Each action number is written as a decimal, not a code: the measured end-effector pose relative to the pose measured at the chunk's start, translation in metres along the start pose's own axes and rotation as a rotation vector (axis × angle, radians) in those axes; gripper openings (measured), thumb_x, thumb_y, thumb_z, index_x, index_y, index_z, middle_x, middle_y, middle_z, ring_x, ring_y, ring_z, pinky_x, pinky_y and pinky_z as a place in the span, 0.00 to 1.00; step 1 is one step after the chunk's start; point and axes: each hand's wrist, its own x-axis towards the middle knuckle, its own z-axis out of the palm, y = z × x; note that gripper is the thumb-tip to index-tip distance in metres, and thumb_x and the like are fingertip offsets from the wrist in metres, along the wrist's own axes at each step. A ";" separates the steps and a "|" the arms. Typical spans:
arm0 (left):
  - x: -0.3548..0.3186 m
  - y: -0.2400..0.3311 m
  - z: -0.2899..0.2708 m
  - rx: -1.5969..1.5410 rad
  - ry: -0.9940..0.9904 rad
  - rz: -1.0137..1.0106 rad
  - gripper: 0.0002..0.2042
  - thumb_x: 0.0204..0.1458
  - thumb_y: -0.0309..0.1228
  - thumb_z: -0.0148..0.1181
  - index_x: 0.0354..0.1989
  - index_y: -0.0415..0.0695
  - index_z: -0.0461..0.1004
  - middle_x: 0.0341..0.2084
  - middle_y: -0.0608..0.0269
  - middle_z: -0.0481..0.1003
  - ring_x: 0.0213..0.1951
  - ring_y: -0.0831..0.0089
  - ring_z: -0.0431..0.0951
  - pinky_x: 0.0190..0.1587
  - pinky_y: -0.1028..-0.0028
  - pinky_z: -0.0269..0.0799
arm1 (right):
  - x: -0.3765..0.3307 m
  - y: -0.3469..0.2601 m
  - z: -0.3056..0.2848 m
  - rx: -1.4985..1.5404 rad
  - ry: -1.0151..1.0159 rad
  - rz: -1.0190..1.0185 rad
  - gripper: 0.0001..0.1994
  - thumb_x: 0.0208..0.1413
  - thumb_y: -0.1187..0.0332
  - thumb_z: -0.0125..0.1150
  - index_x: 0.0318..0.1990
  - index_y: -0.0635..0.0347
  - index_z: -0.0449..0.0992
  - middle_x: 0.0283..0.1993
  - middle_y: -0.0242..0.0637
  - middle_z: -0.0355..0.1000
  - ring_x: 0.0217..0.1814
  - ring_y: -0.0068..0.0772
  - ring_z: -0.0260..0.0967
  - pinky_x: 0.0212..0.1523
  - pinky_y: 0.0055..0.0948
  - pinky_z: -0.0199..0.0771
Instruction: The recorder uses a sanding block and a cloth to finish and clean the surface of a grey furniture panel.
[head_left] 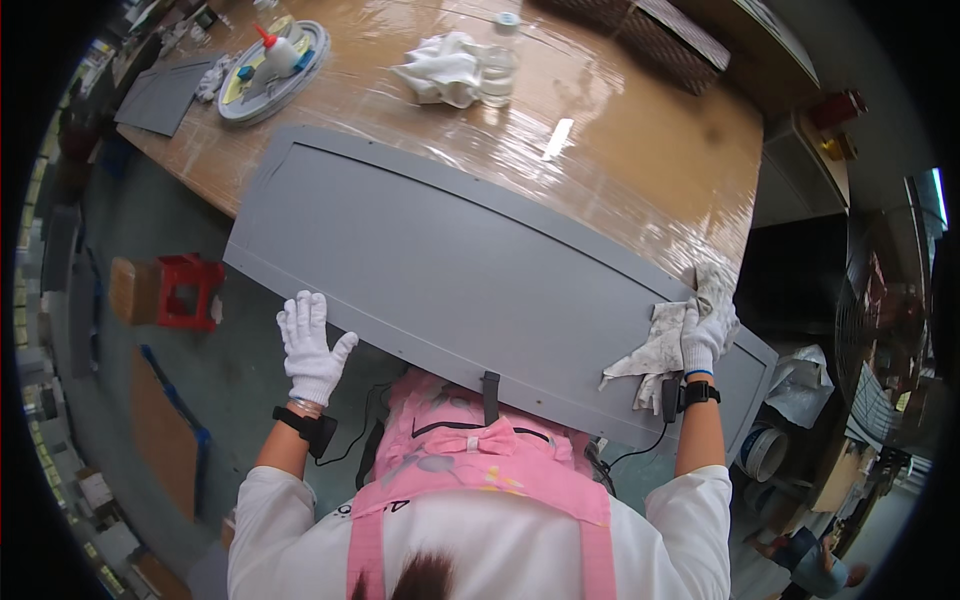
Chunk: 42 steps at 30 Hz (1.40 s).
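A long grey panel [450, 260] with a groove along its far edge lies across the near side of the table. My left hand [314, 350], in a white knitted glove, has its fingers spread and holds nothing; it is beside the panel's front edge at the left. At the panel's right end, my right hand [706, 338], gloved too, grips a stained whitish rag [652, 348] against the surface. Cloth sticks out on both sides of that hand, and its fingertips are partly hidden by it.
The plastic-covered table [620, 140] bears a clear bottle [498, 65], a crumpled white cloth [443, 70] and a round lid [250, 108] holding a red-tipped squeeze bottle [280, 52]. A red stool [188, 290] stands on the floor at left. Another person [815, 565] is at lower right.
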 end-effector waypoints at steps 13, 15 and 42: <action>-0.007 -0.158 0.021 -0.214 0.074 -0.215 0.41 0.59 0.58 0.52 0.72 0.41 0.53 0.70 0.45 0.54 0.71 0.43 0.51 0.72 0.44 0.44 | 0.025 -0.542 -0.025 0.161 -0.282 -0.698 0.46 0.56 0.39 0.54 0.73 0.64 0.53 0.78 0.54 0.43 0.81 0.55 0.34 0.78 0.46 0.31; -0.032 -0.157 0.024 -0.229 0.046 -0.319 0.41 0.59 0.58 0.52 0.72 0.41 0.53 0.70 0.44 0.54 0.71 0.43 0.52 0.72 0.45 0.45 | 0.034 -0.595 -0.019 0.187 -0.239 -0.812 0.46 0.56 0.39 0.55 0.72 0.63 0.53 0.78 0.54 0.43 0.81 0.55 0.36 0.78 0.46 0.33; -0.017 -0.192 0.005 -0.262 0.085 -0.303 0.39 0.59 0.55 0.54 0.71 0.41 0.55 0.68 0.46 0.58 0.70 0.46 0.55 0.72 0.50 0.46 | -0.073 -0.640 -0.075 0.556 -0.326 -1.157 0.29 0.46 0.56 0.66 0.58 0.51 0.68 0.59 0.46 0.63 0.65 0.53 0.59 0.68 0.50 0.53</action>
